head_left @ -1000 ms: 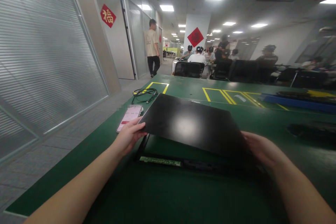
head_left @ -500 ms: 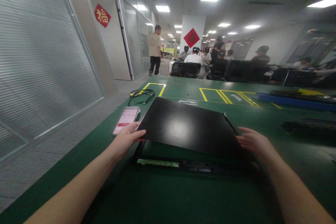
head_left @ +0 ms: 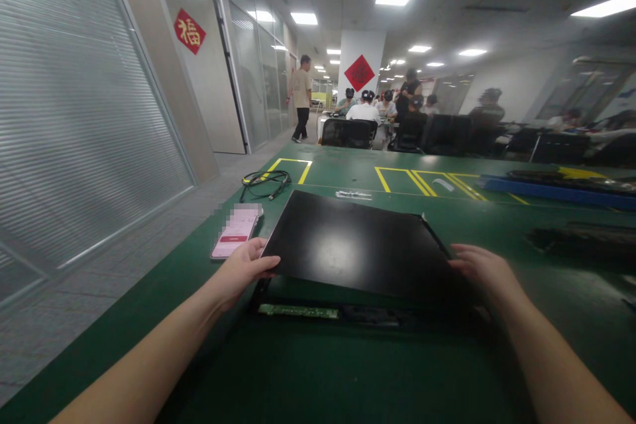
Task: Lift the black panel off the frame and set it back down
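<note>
A flat black screen panel (head_left: 342, 245), its sheen catching the ceiling light, lies tilted over a thin black frame (head_left: 427, 318). Its left side is raised off the frame. My left hand (head_left: 248, 264) pinches the panel's left edge, thumb on top and fingers beneath. At the right edge, my right hand (head_left: 481, 271) has its fingers fairly straight against the panel; its thumb is hidden. Along the near bar of the frame runs a green circuit strip (head_left: 301, 311). How the panel meets the frame at the right is too dark to tell.
A phone (head_left: 237, 232) lies left of the panel, with a coiled black cable (head_left: 265, 180) behind it. Small white pieces (head_left: 352, 195) lie beyond the panel. A blue tray (head_left: 551, 189) and dark parts (head_left: 571, 238) stand right on the green table (head_left: 358, 377). People sit farther back.
The panel's left side and my left hand have come down slightly toward the frame. My right hand stays at the right edge. A person in the background has walked on.
</note>
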The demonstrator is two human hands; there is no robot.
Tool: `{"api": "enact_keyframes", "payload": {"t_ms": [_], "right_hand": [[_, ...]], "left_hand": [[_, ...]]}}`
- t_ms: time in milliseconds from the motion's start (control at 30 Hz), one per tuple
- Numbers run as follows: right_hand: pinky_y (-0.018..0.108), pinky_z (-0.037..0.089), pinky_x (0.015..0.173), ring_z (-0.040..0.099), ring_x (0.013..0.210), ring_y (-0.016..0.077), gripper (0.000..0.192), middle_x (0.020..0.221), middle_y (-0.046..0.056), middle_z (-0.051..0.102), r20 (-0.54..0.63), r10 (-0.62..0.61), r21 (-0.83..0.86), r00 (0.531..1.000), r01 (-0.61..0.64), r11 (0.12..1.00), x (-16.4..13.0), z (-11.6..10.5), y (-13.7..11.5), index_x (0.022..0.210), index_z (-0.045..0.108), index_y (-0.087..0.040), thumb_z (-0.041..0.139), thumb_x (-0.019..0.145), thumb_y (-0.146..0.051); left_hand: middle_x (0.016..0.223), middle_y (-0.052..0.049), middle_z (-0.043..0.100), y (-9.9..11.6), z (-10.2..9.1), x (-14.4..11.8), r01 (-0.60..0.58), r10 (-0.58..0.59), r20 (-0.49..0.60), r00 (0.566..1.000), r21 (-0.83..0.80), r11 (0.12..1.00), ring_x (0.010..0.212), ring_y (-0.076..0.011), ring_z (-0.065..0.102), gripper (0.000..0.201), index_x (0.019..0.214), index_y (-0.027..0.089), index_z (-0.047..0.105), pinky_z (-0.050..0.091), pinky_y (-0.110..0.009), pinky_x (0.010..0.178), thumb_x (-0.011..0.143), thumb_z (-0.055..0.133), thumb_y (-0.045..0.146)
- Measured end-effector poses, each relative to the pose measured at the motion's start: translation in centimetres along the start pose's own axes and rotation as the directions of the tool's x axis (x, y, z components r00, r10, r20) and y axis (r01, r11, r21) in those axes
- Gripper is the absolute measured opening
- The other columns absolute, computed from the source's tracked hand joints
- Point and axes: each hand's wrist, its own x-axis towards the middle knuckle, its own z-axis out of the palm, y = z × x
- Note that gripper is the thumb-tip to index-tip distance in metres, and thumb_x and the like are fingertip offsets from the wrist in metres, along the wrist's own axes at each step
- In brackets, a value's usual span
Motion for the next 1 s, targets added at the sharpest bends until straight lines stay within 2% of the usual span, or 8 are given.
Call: {"api": "enact_keyframes", "payload": {"t_ms": [267,367,567,700,800,867,1000], "right_hand": [[0.034,0.049,0.058,0.072,0.073,0.0274,0.021,0.069,0.010,0.076,-0.025,-0.046,-0.095,0.999,0.044,0.995,0.3,-0.2,0.3,0.081,0.076,-0.022,0.066,0.064,-0.030],[0.035,0.050,0.061,0.073,0.076,0.0278,0.023,0.071,0.009,0.077,-0.031,-0.028,-0.142,0.999,0.023,0.990,0.4,-0.3,0.5,0.084,0.077,-0.023,0.066,0.066,-0.031],[0.038,0.050,0.066,0.073,0.083,0.0310,0.030,0.080,0.009,0.080,-0.041,-0.079,-0.388,0.996,0.057,0.920,0.9,-0.7,0.7,0.092,0.080,-0.023,0.067,0.066,-0.029],[0.037,0.051,0.066,0.074,0.083,0.0298,0.031,0.085,0.009,0.081,-0.017,-0.075,-0.427,0.997,0.060,0.902,0.5,-0.7,0.4,0.095,0.080,-0.024,0.063,0.070,-0.030],[0.037,0.049,0.065,0.072,0.080,0.0287,0.026,0.084,0.009,0.080,-0.015,-0.092,-0.461,0.996,0.075,0.884,-0.1,-0.5,-0.1,0.090,0.080,-0.024,0.062,0.072,-0.029],[0.037,0.048,0.066,0.070,0.078,0.0280,0.021,0.083,0.008,0.079,-0.017,-0.119,-0.498,0.993,0.095,0.862,-0.4,-0.4,-0.5,0.085,0.081,-0.025,0.063,0.073,-0.028],[0.038,0.046,0.064,0.067,0.073,0.0270,0.018,0.080,0.008,0.078,-0.022,-0.143,-0.534,0.989,0.109,0.838,-0.6,-0.3,-0.9,0.079,0.081,-0.026,0.066,0.069,-0.027]], "left_hand": [[0.088,-0.005,0.079,-0.2,0.0,0.1,0.026,-0.026,0.015,1.000,0.009,1.000,0.077,-0.0224,0.075,0.052,0.094,0.018,0.065,0.056,-0.030,0.067,0.052,0.095,0.031],[0.085,-0.004,0.078,-0.3,0.0,0.1,0.026,-0.026,0.009,1.000,0.011,1.000,0.075,-0.0219,0.075,0.051,0.093,0.018,0.065,0.056,-0.030,0.066,0.053,0.095,0.030],[0.086,-0.004,0.078,-0.6,0.2,0.3,0.047,-0.047,0.027,0.999,0.014,0.999,0.072,-0.0190,0.074,0.043,0.088,0.018,0.065,0.056,-0.027,0.064,0.056,0.093,0.025],[0.087,-0.005,0.079,-0.9,0.3,0.4,0.074,-0.074,0.014,0.997,0.035,0.997,0.077,-0.0204,0.076,0.039,0.089,0.018,0.066,0.058,-0.027,0.064,0.059,0.091,0.021],[0.089,-0.006,0.080,-1.3,0.1,0.7,0.091,-0.091,0.004,0.996,0.039,0.995,0.080,-0.0215,0.077,0.037,0.089,0.018,0.066,0.060,-0.026,0.064,0.062,0.090,0.018],[0.093,-0.007,0.081,-1.5,0.0,0.8,0.094,-0.094,0.013,0.995,0.024,0.995,0.084,-0.0227,0.078,0.038,0.094,0.018,0.066,0.061,-0.026,0.065,0.064,0.089,0.017],[0.099,-0.007,0.081,-1.7,-0.3,0.9,0.095,-0.095,0.012,0.995,-0.014,0.995,0.087,-0.0244,0.079,0.060,0.124,0.020,0.062,0.064,-0.030,0.068,0.070,0.087,0.015]]}}
